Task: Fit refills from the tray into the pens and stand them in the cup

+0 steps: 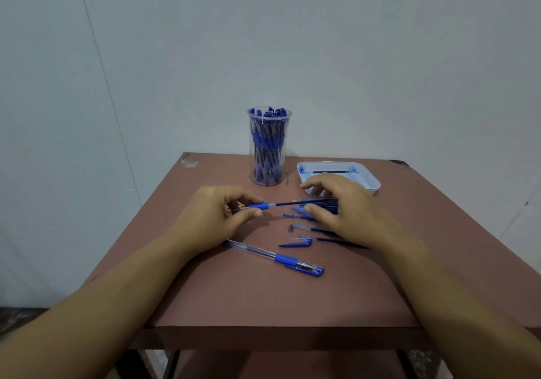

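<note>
While left hand (222,211) pinches grip section (259,205), right hand (342,211) covers refill (301,202) tail, hold unclear: refill light, thin, likely bendy; take near tip.

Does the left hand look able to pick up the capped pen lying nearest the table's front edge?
Probably not yet: the path to the capped pen is free, but the left hand pinches the half-built pen, which the right hand also holds.
</note>
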